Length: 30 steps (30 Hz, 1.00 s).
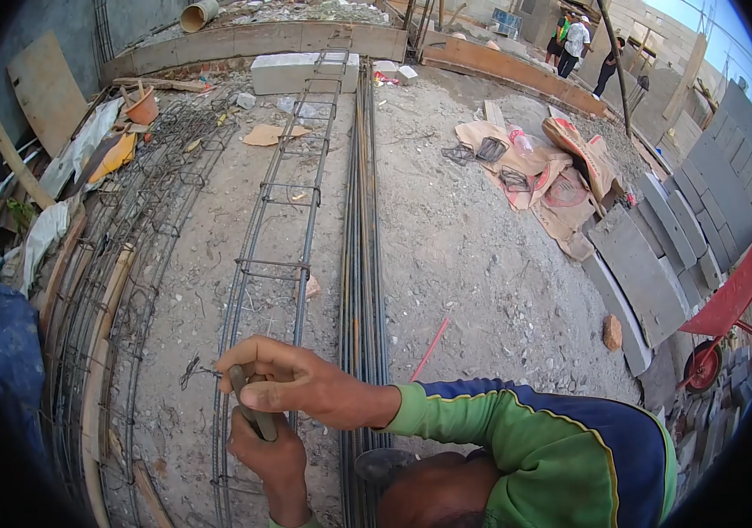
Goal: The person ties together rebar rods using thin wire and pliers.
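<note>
The rebar cage (279, 229) is laid flat on the gritty ground, running straight away from the camera, and the work is being done at its near end. A dark tool handle (255, 415) is gripped over the cage's left-hand bar. The right hand (301, 385) is curled over the top of it with fingers closed, and the left hand (263, 453) is wrapped tight around the lower part. A bit of twisted wire (191, 370) can be seen sticking out just left of that bar.

Judging by that, a tie is probably being twisted tight at a joint. Whether the wire is fully snugged can't be told from here. For the next move, the tool would need to be freed from the wire and shifted along the cage to another hoop, with both hands kept low.

A bundle of straight bars (360, 220) is laid just to the right of the cage, touching or nearly so, which leaves little room on that side. The person's own knee (433, 484) is crowded in there too.

A second, curved cage (112, 290) is left of it, near. A concrete block (292, 72) is sat under the cage's far end. Well off to the right, flattened sacks (543, 176), stacked grey slabs (657, 246) and a red wheelbarrow (728, 304) are found. Other people (574, 40) are seen far beyond.
</note>
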Tool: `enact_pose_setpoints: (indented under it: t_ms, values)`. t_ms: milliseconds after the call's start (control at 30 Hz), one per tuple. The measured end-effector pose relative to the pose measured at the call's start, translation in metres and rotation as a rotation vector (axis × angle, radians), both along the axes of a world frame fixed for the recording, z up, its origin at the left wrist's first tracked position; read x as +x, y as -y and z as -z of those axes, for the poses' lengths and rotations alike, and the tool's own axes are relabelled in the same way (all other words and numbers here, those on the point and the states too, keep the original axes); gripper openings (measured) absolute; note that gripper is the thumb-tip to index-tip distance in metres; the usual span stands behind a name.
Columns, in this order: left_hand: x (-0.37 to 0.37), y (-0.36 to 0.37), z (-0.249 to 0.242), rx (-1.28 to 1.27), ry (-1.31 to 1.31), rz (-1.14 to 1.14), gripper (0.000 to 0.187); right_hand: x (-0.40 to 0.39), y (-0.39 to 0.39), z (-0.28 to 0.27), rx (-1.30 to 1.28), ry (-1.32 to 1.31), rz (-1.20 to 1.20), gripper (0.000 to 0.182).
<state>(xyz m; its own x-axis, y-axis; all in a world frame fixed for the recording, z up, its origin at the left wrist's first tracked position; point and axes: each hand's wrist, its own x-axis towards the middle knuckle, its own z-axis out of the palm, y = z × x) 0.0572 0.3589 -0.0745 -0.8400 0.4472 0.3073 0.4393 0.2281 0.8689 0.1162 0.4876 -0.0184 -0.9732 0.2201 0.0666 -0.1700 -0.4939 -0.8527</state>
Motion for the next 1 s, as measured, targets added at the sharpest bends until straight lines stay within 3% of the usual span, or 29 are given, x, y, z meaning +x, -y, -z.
enact_pose_setpoints:
  t_ms: [267,400,500,567,633,667,733,833,867,1000]
  values:
    - [0.006,0.006,0.003,-0.123,0.01,0.068,0.016,0.005,-0.007,0.009,-0.21,0.039,-0.052,0.037]
    - [0.007,0.001,-0.004,-0.12,-0.026,0.063,0.018,0.004,-0.009,0.019,-0.345,-0.054,-0.112,0.041]
    - [0.008,-0.01,-0.016,-0.071,0.031,0.024,0.021,0.003,0.002,0.013,-0.316,0.021,0.018,0.047]
    - [0.006,-0.011,-0.019,-0.022,0.118,-0.027,0.024,-0.004,0.021,0.021,0.304,-0.058,0.241,0.053]
    - [-0.001,-0.009,-0.02,0.132,0.345,0.176,0.047,-0.013,0.019,0.012,0.392,0.016,0.249,0.054]
    - [-0.004,-0.011,-0.027,0.131,0.344,0.18,0.047,-0.019,0.014,0.007,0.485,0.09,0.26,0.055]
    - [-0.009,-0.013,-0.045,-0.164,0.081,0.194,0.059,-0.035,0.0,-0.001,0.43,0.092,0.263,0.054]
    - [-0.029,0.005,-0.042,-0.23,-0.068,0.242,0.076,-0.064,-0.019,0.002,0.397,0.07,0.404,0.046]
    - [-0.039,0.015,-0.036,-0.2,0.015,0.185,0.081,-0.073,-0.03,0.0,0.419,0.061,0.429,0.043]
    - [-0.092,0.034,-0.014,0.035,0.343,-0.293,0.054,-0.111,-0.081,0.002,0.137,0.161,0.324,0.046]
